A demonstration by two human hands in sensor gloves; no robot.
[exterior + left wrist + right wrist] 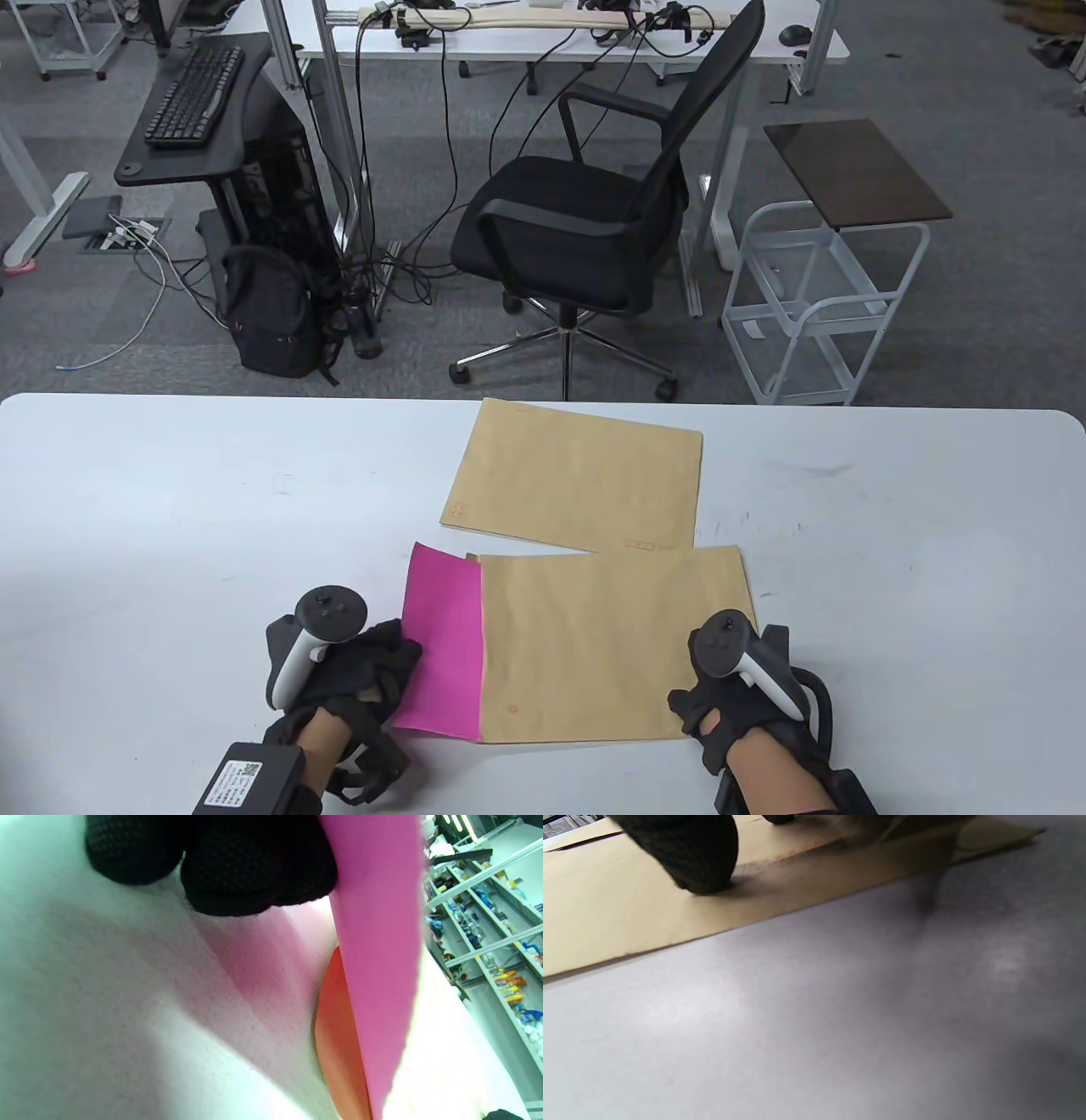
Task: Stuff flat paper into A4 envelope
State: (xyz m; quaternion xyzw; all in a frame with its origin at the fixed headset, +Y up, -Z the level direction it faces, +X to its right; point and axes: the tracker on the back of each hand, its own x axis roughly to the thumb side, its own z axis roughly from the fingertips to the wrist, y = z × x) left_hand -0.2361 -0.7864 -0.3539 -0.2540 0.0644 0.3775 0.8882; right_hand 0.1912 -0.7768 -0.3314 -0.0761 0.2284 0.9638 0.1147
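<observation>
A second envelope [577, 475] lies flat on the white bench [170, 509] just beyond the working envelope [611, 645], their edges nearly touching; office chair [585, 229] & cart [827, 297] stand behind. The working envelope's long axis runs left-right, mouth toward the left hand [339, 671], whose fingers [237, 866] pinch the pink paper [445, 645] sticking out of it. Right hand [730, 679] sits at the opposite near corner, one fingertip [691, 853] pressing the envelope down; other fingers' spread unclear.

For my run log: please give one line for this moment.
pink flat paper: partly inside brown A4 envelope | left hand: holds paper | right hand: presses envelope
</observation>
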